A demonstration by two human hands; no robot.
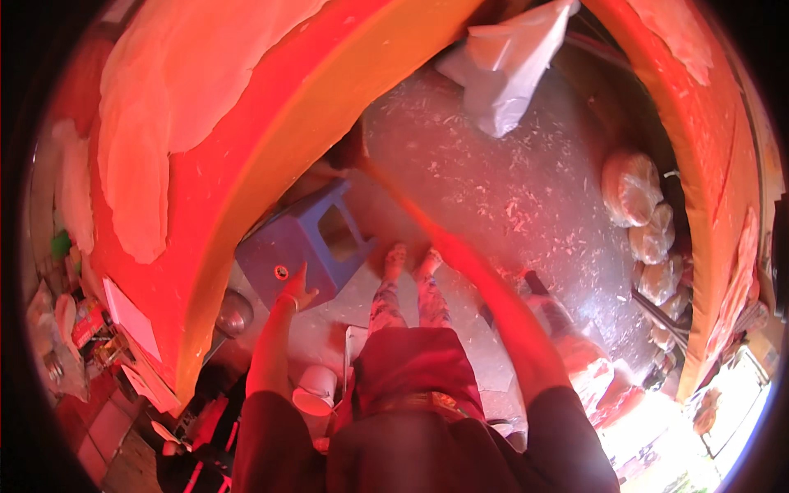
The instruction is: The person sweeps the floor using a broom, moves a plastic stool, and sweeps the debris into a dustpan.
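Observation:
A blue plastic stool (pixel 283 251) lies tipped at the left, partly under the orange table's edge. My left hand (pixel 297 289) rests against its flat face with fingers spread. In front of me my right hand (pixel 444 242) is closed round the thin handle of what looks like a broom (pixel 394 191). The handle slants far left to a dark head, which lies in shadow beside the stool and shows only in part.
Pale scraps (pixel 518 201) litter the grey floor. Orange table surfaces (pixel 329 107) curve round the left and right, and a white sheet (pixel 509 70) hangs at the far side. Wrapped bundles (pixel 631 189) line the right. A white bucket (pixel 316 389) stands near my left forearm.

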